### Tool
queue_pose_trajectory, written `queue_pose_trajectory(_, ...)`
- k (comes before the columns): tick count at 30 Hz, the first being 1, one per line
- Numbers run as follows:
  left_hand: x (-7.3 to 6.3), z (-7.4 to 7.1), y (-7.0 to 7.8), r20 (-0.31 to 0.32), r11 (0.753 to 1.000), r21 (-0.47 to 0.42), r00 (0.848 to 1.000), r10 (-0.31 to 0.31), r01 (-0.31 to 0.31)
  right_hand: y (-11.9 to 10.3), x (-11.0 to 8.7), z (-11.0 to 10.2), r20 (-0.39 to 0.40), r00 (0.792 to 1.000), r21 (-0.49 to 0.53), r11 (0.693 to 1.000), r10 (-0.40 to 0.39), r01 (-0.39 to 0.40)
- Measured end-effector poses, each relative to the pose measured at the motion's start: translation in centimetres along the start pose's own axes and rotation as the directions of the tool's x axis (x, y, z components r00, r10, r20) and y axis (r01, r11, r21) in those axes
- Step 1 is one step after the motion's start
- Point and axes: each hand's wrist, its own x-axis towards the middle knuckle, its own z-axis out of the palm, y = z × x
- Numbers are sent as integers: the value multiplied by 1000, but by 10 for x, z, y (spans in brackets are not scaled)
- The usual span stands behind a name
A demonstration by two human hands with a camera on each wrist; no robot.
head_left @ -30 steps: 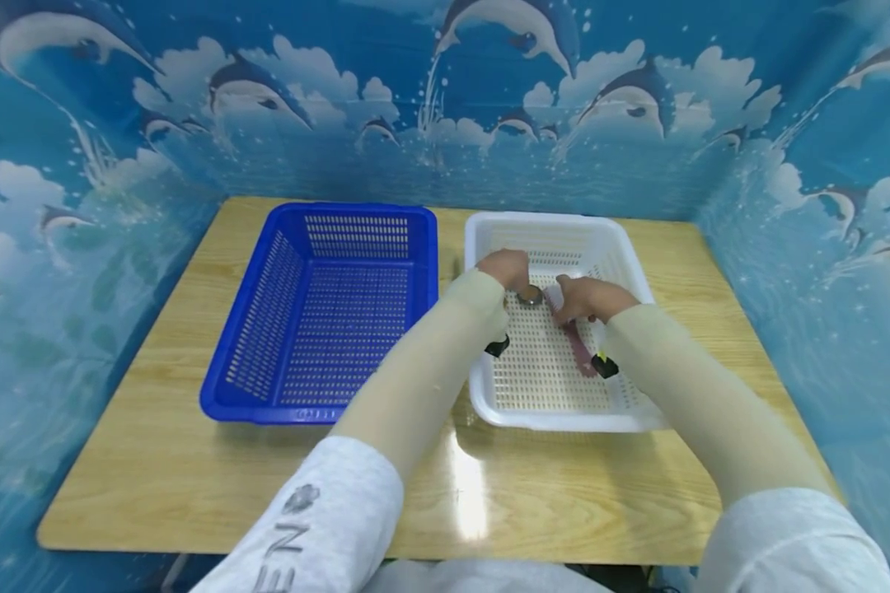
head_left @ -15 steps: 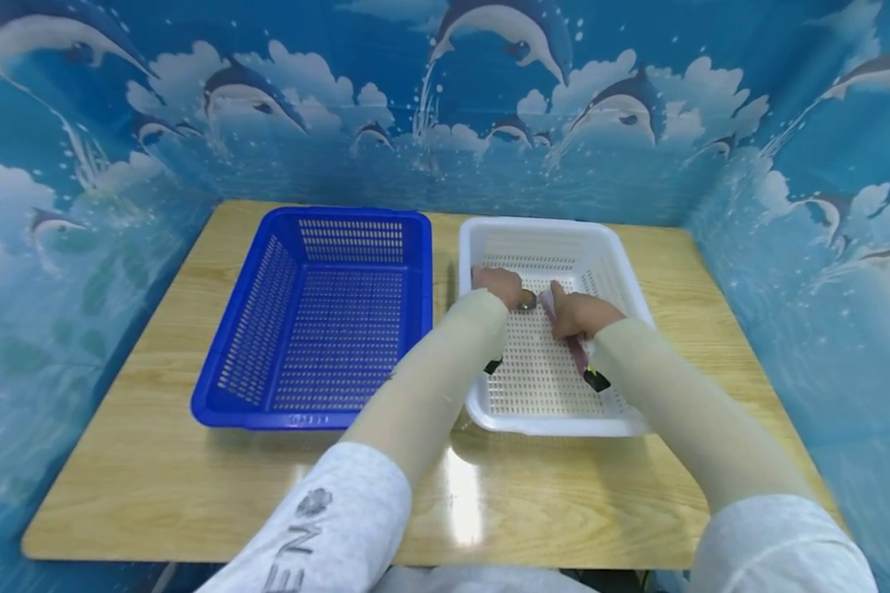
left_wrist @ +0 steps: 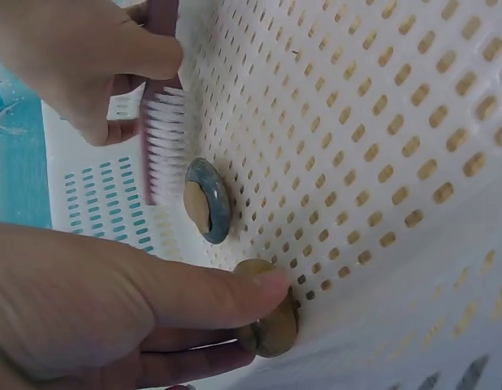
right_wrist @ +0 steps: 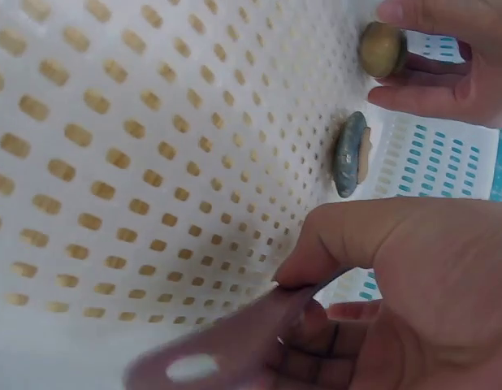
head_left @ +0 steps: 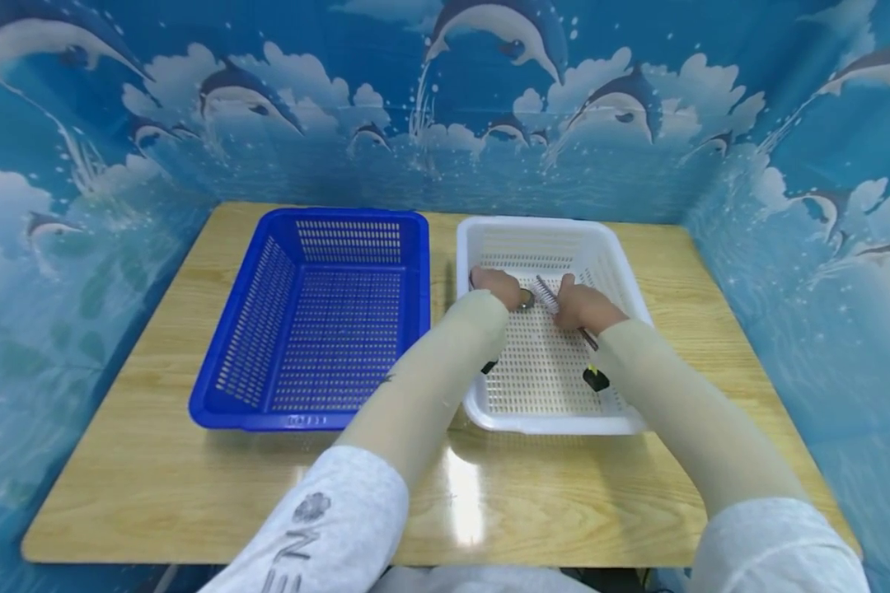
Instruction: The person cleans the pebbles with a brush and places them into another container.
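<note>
My left hand (head_left: 498,285) pinches a rounded, brownish stone-like piece (left_wrist: 272,329) between thumb and fingers, low inside the white basket (head_left: 541,424). In my right hand (head_left: 587,308) is a scrub brush (left_wrist: 163,134) with a mauve back and white bristles, tilted on edge so the bristles face left. Its handle (right_wrist: 227,337), with a slot near the end, extends toward me. Between the hands a grey oval stone-like piece (left_wrist: 210,201) with a tan patch lies on the basket floor. From the head, my left hand hides most of the pinched piece.
A blue perforated basket (head_left: 307,420) stands to the left of the white one on a wooden table (head_left: 415,494). Walls covered in a dolphin print (head_left: 386,165) rise behind and at both sides. The white basket's rim surrounds both hands.
The brush has rolled from showing its mauve side to lying on edge, bristles now visible to the left in my right hand. The left hand has shifted slightly left and toward me.
</note>
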Motion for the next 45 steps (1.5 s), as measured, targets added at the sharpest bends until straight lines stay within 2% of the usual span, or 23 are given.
queue_pose_trajectory(2,2,1,-1,5,1000,5,1000,-2,2,0,0,-1,-13,1000,-11,1000,-10,10)
queue_pose_trajectory(5,8,4,-1,19,999,46,1000,-2,1,0,0,-2,9,1000,19,1000,-16,16)
queue_pose_trajectory(11,16,7,-3,15,997,64,999,-38,37,-3,-2,-4,39,999,75,997,-18,15)
queue_pose_trajectory(13,16,6,-4,14,997,73,999,-40,39,-5,-3,-6,39,999,64,998,-26,23)
queue_pose_trajectory(18,10,2,-8,14,994,108,1000,-26,24,-9,-4,-9,37,999,69,997,-26,23)
queue_pose_trajectory(24,-1,-3,-10,-5,994,106,1000,-7,8,-13,-5,-13,46,999,103,995,-21,16)
queue_pose_trajectory(29,-11,-10,-8,-23,991,128,999,45,-41,-12,-4,-18,23,998,82,995,-58,56)
queue_pose_trajectory(31,-16,-14,-7,-50,991,108,995,86,-80,-10,-4,-20,3,998,81,995,-65,65)
queue_pose_trajectory(36,-24,-21,-4,-92,983,-36,980,176,-180,-7,-1,-20,-32,996,110,990,-80,84)
queue_pose_trajectory(40,-23,-23,-2,-49,970,-123,977,207,-212,-4,-1,-17,-26,996,148,986,-81,84)
queue_pose_trajectory(45,-21,-27,-5,4,948,-230,974,225,-218,-3,-5,-15,-63,994,140,985,-89,97)
